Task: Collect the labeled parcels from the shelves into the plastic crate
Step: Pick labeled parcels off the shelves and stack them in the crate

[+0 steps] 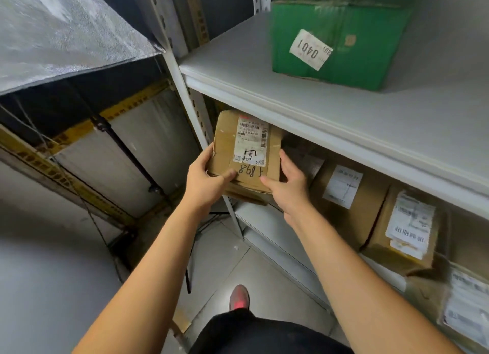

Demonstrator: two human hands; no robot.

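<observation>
At the centre of the frame, a brown parcel point(248, 152) with a white label and handwritten digits tilts out of the left end of the lower shelf point(262, 229). I cannot tell whether its far end rests on the board. Both hands have it. The left hand point(205, 175) wraps the near left corner, and the right hand point(289, 181) clamps the right side, thumb on the face. Two hands, I'd say, because the carton looks soft and crushed underneath. Lower right, more labelled boxes point(349, 194) wait in the same bay. Upper right, a green box point(344, 43) marked 0401 stands on the upper shelf point(238, 70). No crate in sight.
</observation>
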